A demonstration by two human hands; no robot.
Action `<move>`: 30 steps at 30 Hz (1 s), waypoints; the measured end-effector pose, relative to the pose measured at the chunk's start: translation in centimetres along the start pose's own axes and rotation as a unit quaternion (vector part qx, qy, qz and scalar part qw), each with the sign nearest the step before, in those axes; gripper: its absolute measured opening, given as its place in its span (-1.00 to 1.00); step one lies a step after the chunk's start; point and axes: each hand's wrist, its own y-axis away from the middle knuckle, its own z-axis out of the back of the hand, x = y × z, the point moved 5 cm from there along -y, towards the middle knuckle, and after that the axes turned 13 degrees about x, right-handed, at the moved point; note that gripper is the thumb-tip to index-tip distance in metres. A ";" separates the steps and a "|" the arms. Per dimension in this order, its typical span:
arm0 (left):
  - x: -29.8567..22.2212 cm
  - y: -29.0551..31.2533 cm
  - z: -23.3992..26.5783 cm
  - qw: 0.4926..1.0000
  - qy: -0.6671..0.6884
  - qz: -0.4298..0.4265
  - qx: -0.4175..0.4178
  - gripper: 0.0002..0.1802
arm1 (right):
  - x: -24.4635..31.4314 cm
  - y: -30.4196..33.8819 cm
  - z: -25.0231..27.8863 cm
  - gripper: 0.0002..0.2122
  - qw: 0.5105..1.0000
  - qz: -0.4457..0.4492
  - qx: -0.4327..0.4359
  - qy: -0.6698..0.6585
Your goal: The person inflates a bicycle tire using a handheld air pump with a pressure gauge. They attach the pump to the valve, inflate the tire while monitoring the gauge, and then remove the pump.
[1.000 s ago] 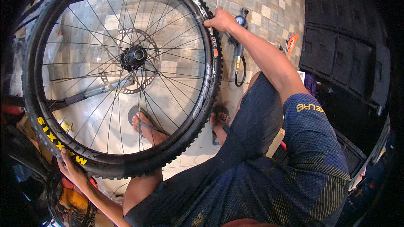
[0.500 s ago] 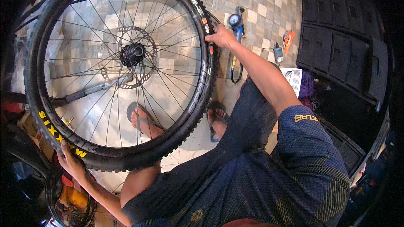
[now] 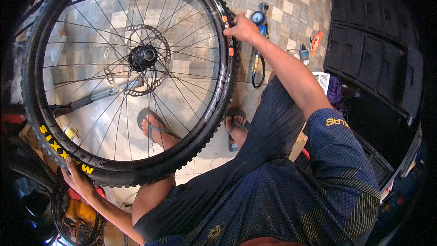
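Note:
A bicycle wheel with a knobby black tire (image 3: 132, 176) is held up in front of me, its spoked face toward me. Dark hub (image 3: 143, 58) and thin spokes sit at its middle, with a perforated disc rotor (image 3: 164, 70) behind them. My left hand (image 3: 78, 180) grips the tire's lower left, beside the yellow lettering; the thumb lies on the sidewall and the other fingers are hidden behind. At the upper right, my right hand (image 3: 242, 29) closes round the tire near its orange marks. The valve stem (image 3: 73, 133) shows at the rim's lower left.
A blue tire inflator with a round gauge (image 3: 258, 17) and hose lies on the tiled floor to the right. Beyond it are a small bottle (image 3: 304, 54) and an orange packet (image 3: 315, 42). Black drawers (image 3: 364, 54) line the right side. Cables and tools (image 3: 79, 214) crowd the lower left.
The wheel has shifted slightly, looking a little larger and farther left along its left edge. My right hand has moved slightly right and up with it. Both hands keep their hold.

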 end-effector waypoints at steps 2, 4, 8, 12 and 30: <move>0.9 -0.2 0.4 1.000 0.005 0.001 0.007 -0.42 | 0.4 -1.1 0.6 -0.21 1.000 0.019 -0.007 0.014; 0.3 -0.1 -0.3 0.999 0.046 0.025 0.004 -0.40 | 0.7 -1.9 1.1 -0.21 0.999 0.040 -0.020 0.027; 0.8 0.5 0.7 0.998 -0.064 -0.023 -0.011 -0.33 | 2.4 -2.2 2.4 -0.16 0.998 0.055 -0.010 0.041; 1.5 0.5 1.5 0.973 -0.211 -0.098 -0.002 -0.41 | 2.4 -3.7 3.2 -0.12 0.995 0.070 -0.030 0.058; 3.5 0.0 2.6 0.971 -0.195 -0.133 0.028 -0.44 | 6.2 -6.6 6.3 -0.13 0.979 0.126 -0.095 0.132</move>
